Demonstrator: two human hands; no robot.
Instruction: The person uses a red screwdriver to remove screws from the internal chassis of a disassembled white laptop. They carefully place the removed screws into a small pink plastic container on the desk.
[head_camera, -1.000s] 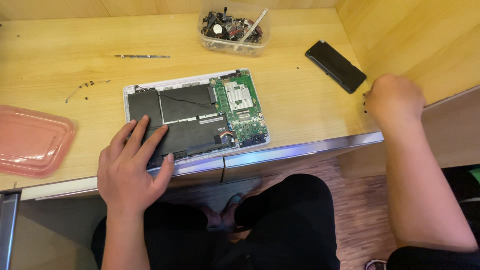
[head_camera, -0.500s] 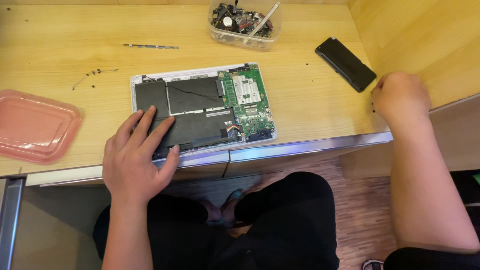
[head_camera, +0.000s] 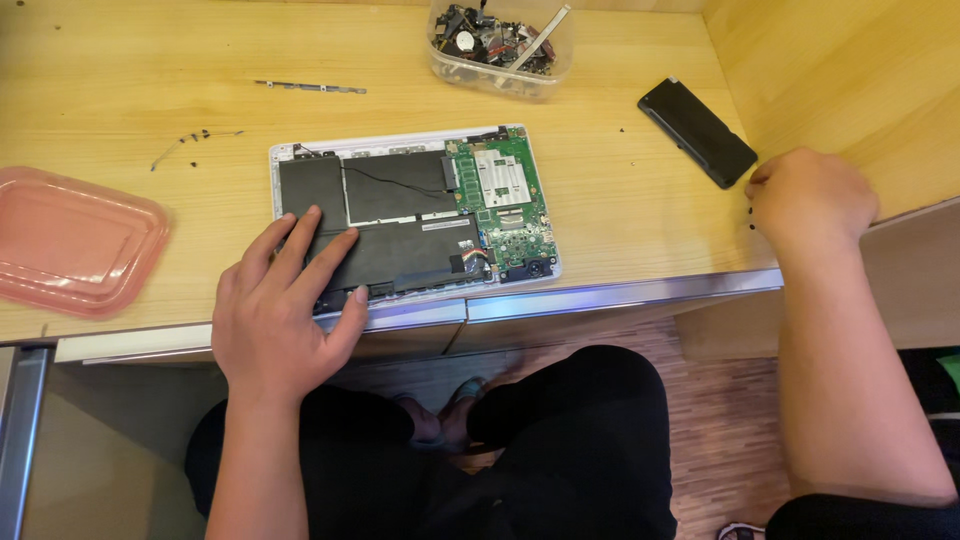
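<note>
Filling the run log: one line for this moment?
left hand: flat on opened white laptop | right hand: closed, beside black rectangular battery

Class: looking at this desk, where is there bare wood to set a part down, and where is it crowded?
Bare patches: between the pink tray and the opened laptop, and between the laptop and the black slab. Crowded: around the clear parts tub, and by the right hand, where small dark specks lie.

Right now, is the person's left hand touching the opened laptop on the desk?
Touching. The head view shows the left hand lying flat on the opened laptop, its fingers spread over the dark battery panel with no gap visible.
</note>
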